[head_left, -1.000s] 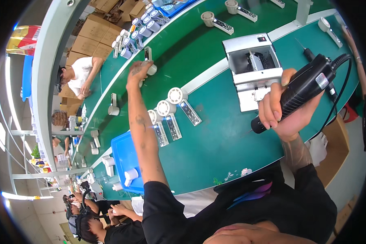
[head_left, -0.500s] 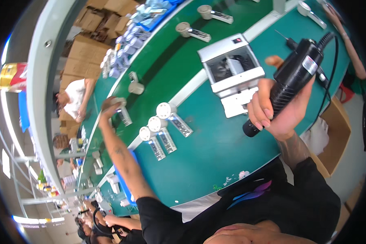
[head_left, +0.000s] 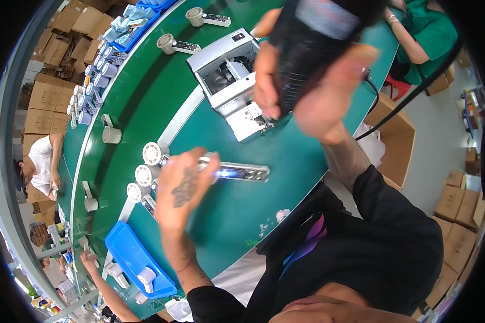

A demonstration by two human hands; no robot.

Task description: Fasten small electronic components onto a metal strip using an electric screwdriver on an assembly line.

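My left hand [head_left: 182, 185] is closed around the head of a small handheld device [head_left: 245, 171]. Its metal-edged handle, with a strip of circuit board, points right over the green table. Higher up and near the camera, my right hand [head_left: 326, 110] grips a black corded electric screwdriver [head_left: 310, 46], blurred and cut off by the upper edge. Below its fingers stands a grey-white box-shaped machine [head_left: 231, 97] with an open top and a switch. Several like devices with round white heads [head_left: 144, 175] lie just left of my left hand, which partly hides them.
A blue tray [head_left: 118, 245] holding white parts lies at the left front. Further devices [head_left: 111, 134] rest on the darker green strip beyond the white rail. A cardboard box [head_left: 396, 156] stands right of the table; co-workers [head_left: 40, 161] sit at left and far right.
My left hand has come back from the far strip to the near table with a device in it. The right hand with the screwdriver has risen closer to the camera. The whole view has shifted.
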